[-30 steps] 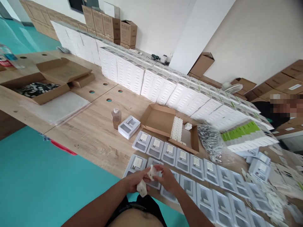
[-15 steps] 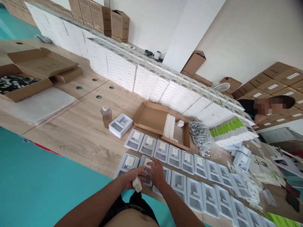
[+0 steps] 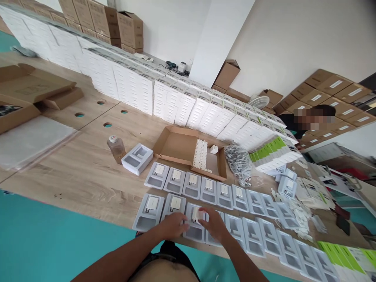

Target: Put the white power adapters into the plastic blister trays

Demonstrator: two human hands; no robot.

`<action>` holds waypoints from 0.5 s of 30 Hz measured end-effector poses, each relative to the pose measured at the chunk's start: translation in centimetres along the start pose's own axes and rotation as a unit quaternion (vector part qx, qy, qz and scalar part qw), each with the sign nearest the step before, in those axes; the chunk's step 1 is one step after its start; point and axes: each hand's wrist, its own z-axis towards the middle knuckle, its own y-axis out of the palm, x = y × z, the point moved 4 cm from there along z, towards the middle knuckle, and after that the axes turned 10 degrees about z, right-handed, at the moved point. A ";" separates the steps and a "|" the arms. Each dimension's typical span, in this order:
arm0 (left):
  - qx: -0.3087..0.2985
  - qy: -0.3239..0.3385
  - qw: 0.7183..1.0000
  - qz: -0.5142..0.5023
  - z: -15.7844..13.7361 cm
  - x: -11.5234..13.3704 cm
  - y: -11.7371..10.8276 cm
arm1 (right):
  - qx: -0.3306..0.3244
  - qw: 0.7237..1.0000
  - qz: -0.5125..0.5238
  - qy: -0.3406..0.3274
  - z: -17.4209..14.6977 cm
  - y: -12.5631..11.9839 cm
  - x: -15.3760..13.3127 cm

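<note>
Two rows of grey plastic trays [image 3: 208, 190] lie along the near edge of the wooden table [image 3: 88, 172]. Most far-row trays hold a white charger. In the near row, the two leftmost trays [image 3: 149, 208] hold chargers. My left hand [image 3: 173, 226] and my right hand [image 3: 214, 225] meet over the third near-row tray [image 3: 194, 232]. Both pinch a small white charger [image 3: 196, 214] just above that tray. The near-row trays to the right [image 3: 252, 235] look empty.
An open cardboard box [image 3: 179, 147] with white chargers stands behind the trays, beside a bundle of cables [image 3: 239, 164] and a small bottle [image 3: 116, 148]. Stacks of white boxes [image 3: 164, 98] line the far side. Another person [image 3: 311, 117] sits at the right. Paper inserts [image 3: 311, 197] lie at right.
My hands moved one tray to the right. The second near-row tray now holds a charger, and another charger is between my fingers. The view has shifted right.
</note>
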 end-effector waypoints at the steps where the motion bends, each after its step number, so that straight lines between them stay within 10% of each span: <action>1: -0.015 0.012 0.999 0.028 0.0 0.0 0.3 | 0.005 0.999 -0.037 -0.011 0.4 0.0 1.2; 10: -0.127 0.125 0.891 0.418 1.2 0.0 3.4 | 0.019 0.982 -0.148 -0.113 1.6 3.2 3.4; 15: -0.054 0.046 0.954 0.292 0.0 0.8 1.5 | 0.062 0.985 -0.106 -0.121 4.7 -0.9 4.3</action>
